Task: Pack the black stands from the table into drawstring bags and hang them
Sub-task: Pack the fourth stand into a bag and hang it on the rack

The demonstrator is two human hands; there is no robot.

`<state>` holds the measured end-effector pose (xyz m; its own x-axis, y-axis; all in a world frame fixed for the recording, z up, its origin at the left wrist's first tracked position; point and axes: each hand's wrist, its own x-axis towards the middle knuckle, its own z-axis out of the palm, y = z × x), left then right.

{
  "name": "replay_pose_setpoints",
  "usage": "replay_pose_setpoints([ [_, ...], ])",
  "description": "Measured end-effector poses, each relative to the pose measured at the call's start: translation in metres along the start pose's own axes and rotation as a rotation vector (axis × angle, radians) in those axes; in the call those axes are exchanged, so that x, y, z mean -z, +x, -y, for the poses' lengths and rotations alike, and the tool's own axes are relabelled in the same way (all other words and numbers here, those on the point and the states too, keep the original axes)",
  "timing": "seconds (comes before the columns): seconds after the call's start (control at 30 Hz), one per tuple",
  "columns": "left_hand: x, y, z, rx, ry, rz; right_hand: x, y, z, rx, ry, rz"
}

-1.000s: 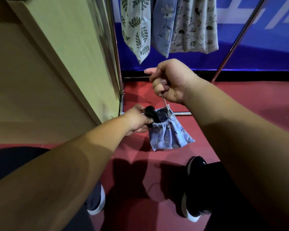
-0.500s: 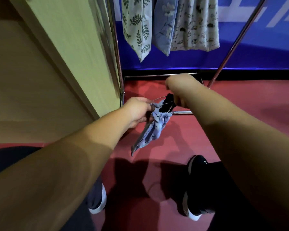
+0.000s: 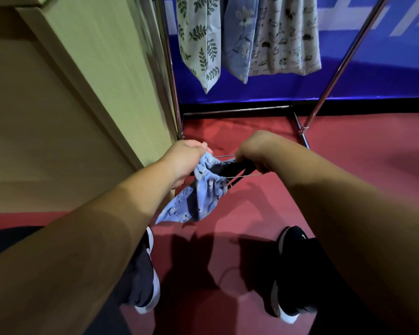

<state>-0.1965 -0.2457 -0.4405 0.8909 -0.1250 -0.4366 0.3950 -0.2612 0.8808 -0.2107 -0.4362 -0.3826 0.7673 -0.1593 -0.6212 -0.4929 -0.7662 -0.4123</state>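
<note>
Above the red floor (image 3: 373, 141), the left hand (image 3: 186, 158) is gripping the gathered rim of a light-blue flower-printed cloth drawstring bag (image 3: 203, 197), while the right hand (image 3: 254, 151) is clutching a slim black stand (image 3: 230, 168) lying partly inside the bag's open mouth, near a chrome rack (image 3: 235, 110) where patterned cloth bags (image 3: 286, 39) are hanging.

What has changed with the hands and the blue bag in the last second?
The right hand came down from above the blue bag to its mouth and now grips the black stand there. The left hand grips the bag's left rim, so the mouth is now pulled sideways and the bag hangs tilted. The three hanging bags on the rack stayed put.
</note>
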Motion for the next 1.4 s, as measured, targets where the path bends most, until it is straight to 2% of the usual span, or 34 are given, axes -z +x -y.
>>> replay_pose_setpoints([
  [0.23, 0.010, -0.003, -0.007, 0.039, 0.006, 0.049, -0.008, 0.005, -0.001, -0.036, 0.035, 0.092],
  [0.43, 0.014, -0.006, -0.014, 0.058, 0.084, -0.035, -0.005, 0.008, 0.002, 0.030, 0.050, -0.044],
  [0.6, 0.019, -0.004, -0.011, -0.042, 0.329, -0.170, -0.008, 0.017, 0.004, 0.043, 0.116, -0.193],
  [0.77, 0.028, -0.003, -0.008, -0.131, 0.693, -0.388, -0.008, 0.022, 0.003, 0.066, 0.199, -0.223],
  [0.93, 0.036, 0.001, -0.010, -0.136, 0.788, -0.484, -0.008, 0.025, 0.001, 0.075, 0.162, -0.248],
  [1.07, 0.033, 0.002, -0.011, -0.136, 0.621, -0.472, -0.009, 0.030, -0.001, 0.095, 0.107, -0.268],
  [1.23, 0.025, 0.000, -0.019, -0.092, 0.113, -0.192, -0.013, 0.034, -0.003, 0.099, 0.051, -0.268],
  [1.4, 0.020, -0.004, -0.023, -0.025, 0.011, -0.045, -0.014, 0.040, -0.002, 0.110, 0.054, -0.257],
])
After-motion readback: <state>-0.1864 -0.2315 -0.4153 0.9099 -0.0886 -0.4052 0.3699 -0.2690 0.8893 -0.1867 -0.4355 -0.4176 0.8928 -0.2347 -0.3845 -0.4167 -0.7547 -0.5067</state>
